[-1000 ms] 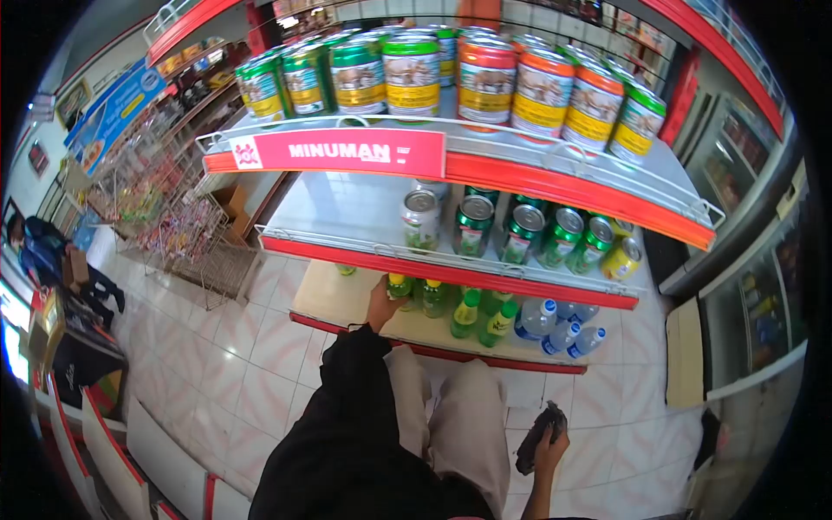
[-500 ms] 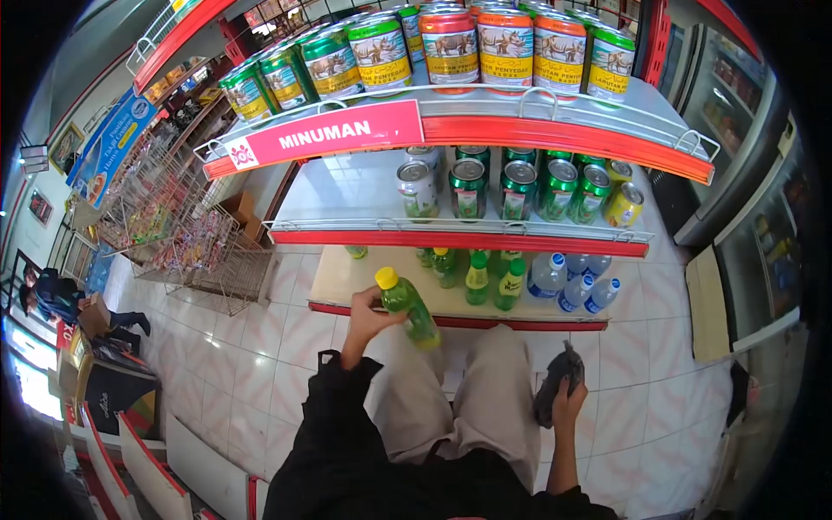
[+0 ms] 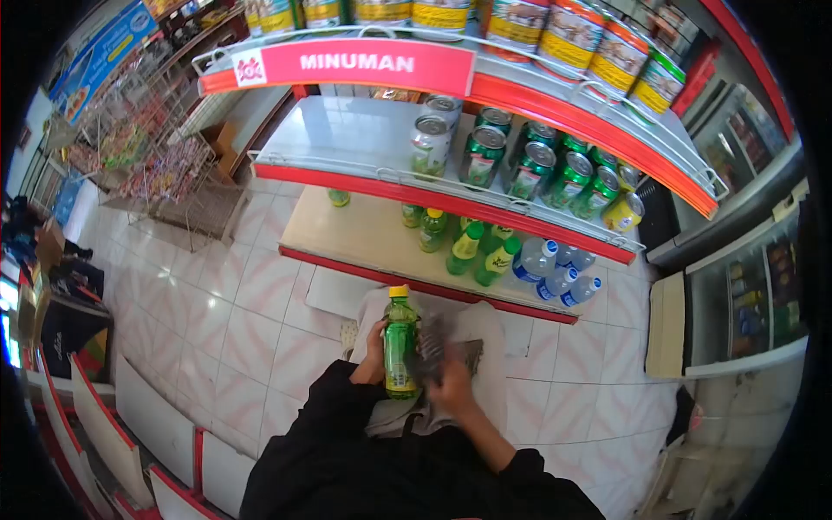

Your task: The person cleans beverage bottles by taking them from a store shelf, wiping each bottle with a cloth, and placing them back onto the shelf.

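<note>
A green bottle with a yellow cap (image 3: 399, 347) stands upright over my lap, and my left hand (image 3: 373, 354) is wrapped round its left side. My right hand (image 3: 452, 386) grips a dark grey cloth (image 3: 429, 347), blurred by motion, close against the right side of the bottle. Beyond my knees, the bottom shelf (image 3: 321, 230) bears green bottles (image 3: 465, 247) and clear blue-capped bottles (image 3: 555, 282). Several cans (image 3: 483, 156) stand on the shelf above.
Large cans (image 3: 572, 35) line the top shelf behind a red sign (image 3: 364, 65). Wire racks with packets (image 3: 165, 173) stand at the left, a glass-door fridge (image 3: 750, 295) at the right. White panels with red edges (image 3: 156, 416) are at the lower left.
The yellow-capped bottle has come from the bottom shelf to my lap and is now upright. My right hand has moved left with the cloth, up to the bottle.
</note>
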{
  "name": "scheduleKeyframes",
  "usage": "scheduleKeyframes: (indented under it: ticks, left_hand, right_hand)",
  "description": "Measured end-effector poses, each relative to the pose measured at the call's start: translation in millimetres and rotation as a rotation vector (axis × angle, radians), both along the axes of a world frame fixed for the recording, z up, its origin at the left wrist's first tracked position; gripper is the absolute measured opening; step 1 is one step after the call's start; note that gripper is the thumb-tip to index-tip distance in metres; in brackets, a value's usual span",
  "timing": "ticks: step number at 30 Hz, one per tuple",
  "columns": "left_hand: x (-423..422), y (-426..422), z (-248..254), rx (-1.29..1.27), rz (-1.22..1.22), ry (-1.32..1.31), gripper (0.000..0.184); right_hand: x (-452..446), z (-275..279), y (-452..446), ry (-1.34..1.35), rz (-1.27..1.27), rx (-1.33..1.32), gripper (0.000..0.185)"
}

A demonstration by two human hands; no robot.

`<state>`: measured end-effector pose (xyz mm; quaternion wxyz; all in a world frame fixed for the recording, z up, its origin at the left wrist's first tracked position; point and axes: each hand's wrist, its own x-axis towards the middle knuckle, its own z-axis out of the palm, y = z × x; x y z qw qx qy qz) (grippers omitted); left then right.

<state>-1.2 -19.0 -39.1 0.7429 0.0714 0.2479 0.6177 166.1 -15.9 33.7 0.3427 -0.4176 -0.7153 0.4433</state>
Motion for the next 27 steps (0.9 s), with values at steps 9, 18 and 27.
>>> scheduleKeyframes:
  ticks: [9, 18, 27]
  left_hand:
    - [-20, 12, -23, -0.2, -0.031, -0.012, 0.055]
    - [-13, 19, 0, 0.034, 0.176, 0.233, 0.049]
    - [-1, 6, -22, 0.05, 0.322, 0.544, 0.047]
  right_hand:
    - [-59, -31, -16, -0.263, 0.159, 0.363, 0.047]
    - [-94, -15, 50, -0.248, 0.118, 0.391, 0.04]
    - [-79, -11, 29, -0.358, 0.114, 0.479, 0.037]
